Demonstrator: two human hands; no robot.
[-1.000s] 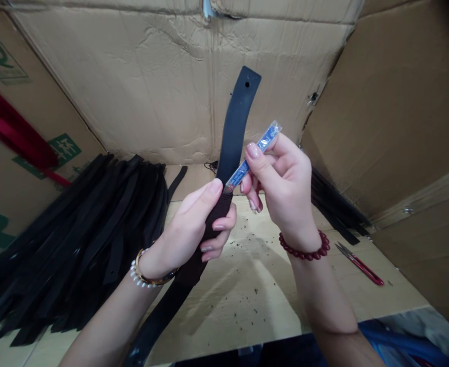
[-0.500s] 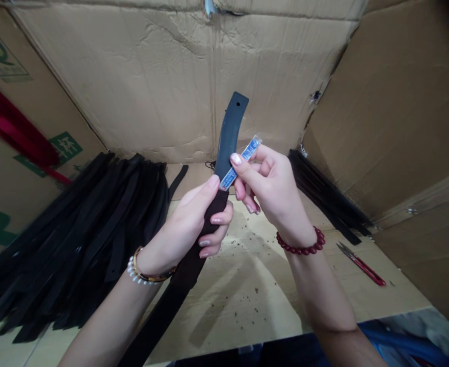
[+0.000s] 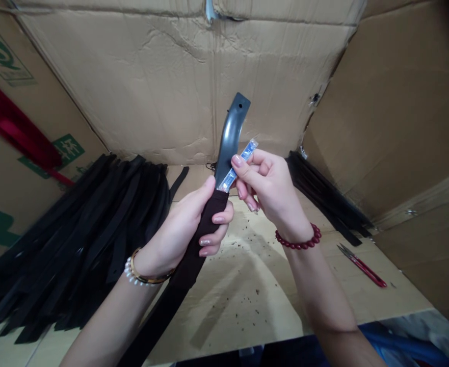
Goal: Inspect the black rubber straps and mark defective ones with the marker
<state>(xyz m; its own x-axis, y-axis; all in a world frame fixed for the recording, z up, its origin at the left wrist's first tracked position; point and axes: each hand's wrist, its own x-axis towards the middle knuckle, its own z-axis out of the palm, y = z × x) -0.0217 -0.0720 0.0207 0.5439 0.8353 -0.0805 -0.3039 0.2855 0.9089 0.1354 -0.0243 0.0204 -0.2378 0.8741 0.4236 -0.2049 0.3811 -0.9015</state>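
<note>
The left hand (image 3: 186, 221) wraps around the dark sleeve (image 3: 213, 205) on a black strap (image 3: 230, 136) above the table (image 3: 278, 316), while the right hand (image 3: 274, 189) pinches a blue packet (image 3: 229, 179) (its lower end at the sleeve's edge).

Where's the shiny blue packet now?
In the head view, the blue packet is near the middle, pinched in the right hand; its lower end is in front of the black strap, beside the thumb of the left hand.

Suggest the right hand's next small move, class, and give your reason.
The right hand should probably ease the blue strip down into the dark sleeve: its lower end lies at the sleeve's edge, by the black strap, and the left hand holds the sleeve.
</note>
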